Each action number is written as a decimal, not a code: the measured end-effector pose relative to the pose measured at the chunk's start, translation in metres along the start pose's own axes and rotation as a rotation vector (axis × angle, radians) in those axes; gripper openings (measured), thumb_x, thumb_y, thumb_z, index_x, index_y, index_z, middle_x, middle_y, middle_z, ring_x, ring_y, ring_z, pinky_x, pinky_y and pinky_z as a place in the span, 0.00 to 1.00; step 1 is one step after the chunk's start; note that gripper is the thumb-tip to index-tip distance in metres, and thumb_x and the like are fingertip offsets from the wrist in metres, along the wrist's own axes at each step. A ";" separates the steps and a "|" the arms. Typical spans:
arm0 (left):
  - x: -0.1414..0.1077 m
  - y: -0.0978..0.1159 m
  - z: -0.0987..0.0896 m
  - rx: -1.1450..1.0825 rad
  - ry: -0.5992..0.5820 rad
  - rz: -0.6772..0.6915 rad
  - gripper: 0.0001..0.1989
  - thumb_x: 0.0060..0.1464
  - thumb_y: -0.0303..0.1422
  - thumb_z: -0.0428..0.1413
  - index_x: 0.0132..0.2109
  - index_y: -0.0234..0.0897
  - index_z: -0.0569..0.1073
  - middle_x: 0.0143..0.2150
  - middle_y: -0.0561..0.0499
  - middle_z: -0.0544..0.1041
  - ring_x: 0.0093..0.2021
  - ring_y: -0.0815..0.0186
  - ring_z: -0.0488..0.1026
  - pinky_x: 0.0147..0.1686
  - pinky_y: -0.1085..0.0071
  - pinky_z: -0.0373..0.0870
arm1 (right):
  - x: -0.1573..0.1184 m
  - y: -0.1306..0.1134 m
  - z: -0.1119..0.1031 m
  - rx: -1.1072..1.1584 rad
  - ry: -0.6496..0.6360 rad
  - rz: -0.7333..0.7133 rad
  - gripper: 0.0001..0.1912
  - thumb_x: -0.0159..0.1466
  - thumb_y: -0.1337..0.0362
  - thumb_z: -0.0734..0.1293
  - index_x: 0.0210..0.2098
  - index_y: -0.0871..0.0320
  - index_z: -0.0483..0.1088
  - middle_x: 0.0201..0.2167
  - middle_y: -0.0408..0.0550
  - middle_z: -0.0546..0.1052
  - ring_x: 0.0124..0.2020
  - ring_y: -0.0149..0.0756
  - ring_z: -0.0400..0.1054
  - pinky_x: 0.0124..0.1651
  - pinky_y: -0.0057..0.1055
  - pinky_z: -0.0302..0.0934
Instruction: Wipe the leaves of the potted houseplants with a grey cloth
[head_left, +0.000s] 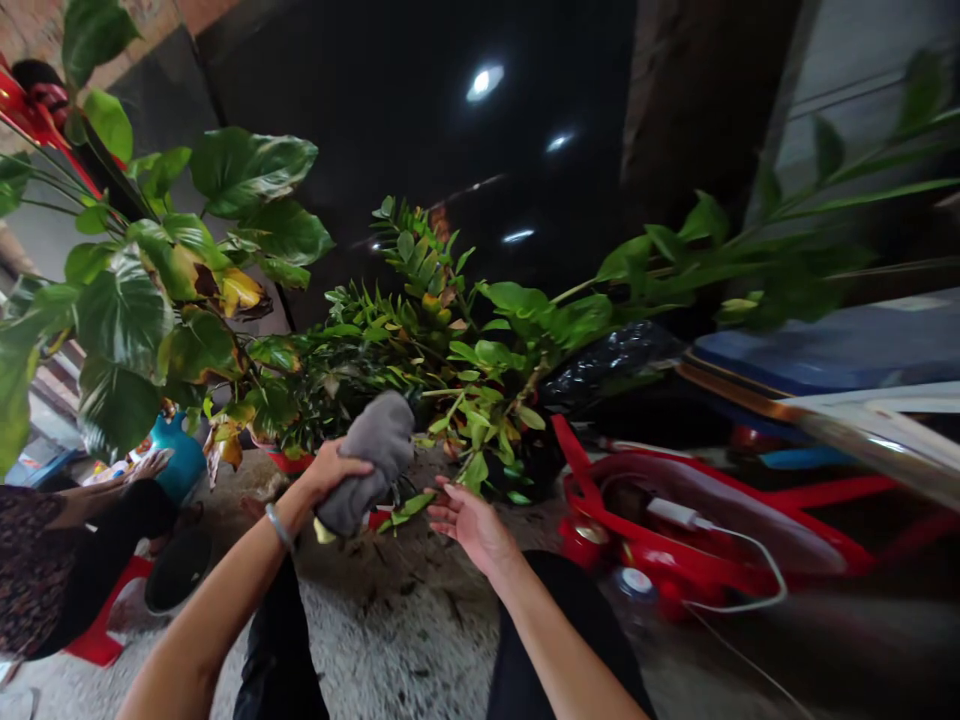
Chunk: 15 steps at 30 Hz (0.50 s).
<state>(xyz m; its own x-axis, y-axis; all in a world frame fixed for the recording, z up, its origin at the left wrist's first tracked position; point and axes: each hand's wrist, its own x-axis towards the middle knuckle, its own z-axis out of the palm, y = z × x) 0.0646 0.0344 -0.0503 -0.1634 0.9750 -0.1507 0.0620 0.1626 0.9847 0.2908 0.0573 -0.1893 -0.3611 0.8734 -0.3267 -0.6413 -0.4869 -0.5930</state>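
cloth: grey rolled fabric cloth (369, 462), frame centre, long axis tilted, top end points upper right into the green potted plants (420, 350)
left hand (330, 470): fingers wrapped round cloth's lower half
right hand (471, 520): palm up, fingers spread, just beside a leaf (409, 507), holds nothing

The grey cloth (369, 462) hides the left hand's (330, 470) palm and fingertips. Leaves cover the red pot (289, 460) at centre, showing only its rim. At the left edge, another person (52, 560) is cut off. The right side of the frame is smeared with blur; the plant stems (825, 210) there lose detail.
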 end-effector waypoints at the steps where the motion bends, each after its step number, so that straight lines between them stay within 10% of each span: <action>1: -0.012 -0.003 -0.007 0.055 -0.062 -0.026 0.19 0.25 0.26 0.73 0.32 0.35 0.82 0.26 0.51 0.81 0.28 0.59 0.75 0.31 0.65 0.72 | -0.001 -0.001 -0.001 -0.010 -0.013 0.001 0.11 0.57 0.67 0.72 0.41 0.55 0.75 0.31 0.48 0.85 0.24 0.37 0.79 0.26 0.31 0.73; 5: -0.047 0.029 -0.044 0.109 -0.215 0.044 0.18 0.30 0.28 0.72 0.36 0.35 0.84 0.29 0.52 0.82 0.30 0.60 0.76 0.34 0.67 0.73 | -0.003 -0.004 -0.005 -0.021 -0.032 0.002 0.10 0.59 0.65 0.72 0.42 0.55 0.76 0.32 0.49 0.85 0.26 0.38 0.80 0.27 0.31 0.74; 9: -0.043 0.069 -0.058 -0.214 0.047 0.263 0.19 0.35 0.31 0.71 0.40 0.35 0.82 0.35 0.47 0.85 0.34 0.57 0.80 0.40 0.64 0.77 | -0.001 0.002 0.001 -0.031 0.011 -0.002 0.10 0.59 0.65 0.72 0.41 0.55 0.75 0.26 0.45 0.82 0.25 0.38 0.79 0.26 0.31 0.73; 15: -0.049 0.016 -0.036 -0.440 0.242 -0.088 0.23 0.37 0.32 0.70 0.45 0.36 0.79 0.33 0.50 0.85 0.32 0.57 0.82 0.40 0.63 0.79 | 0.000 0.008 0.002 -0.059 0.058 -0.018 0.12 0.58 0.66 0.73 0.42 0.56 0.75 0.26 0.43 0.81 0.23 0.36 0.78 0.23 0.28 0.71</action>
<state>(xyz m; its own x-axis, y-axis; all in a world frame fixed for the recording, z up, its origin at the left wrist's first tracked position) 0.0378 -0.0161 -0.0240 -0.3760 0.8890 -0.2616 -0.3744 0.1125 0.9204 0.2845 0.0536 -0.1926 -0.3090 0.8818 -0.3564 -0.6060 -0.4713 -0.6408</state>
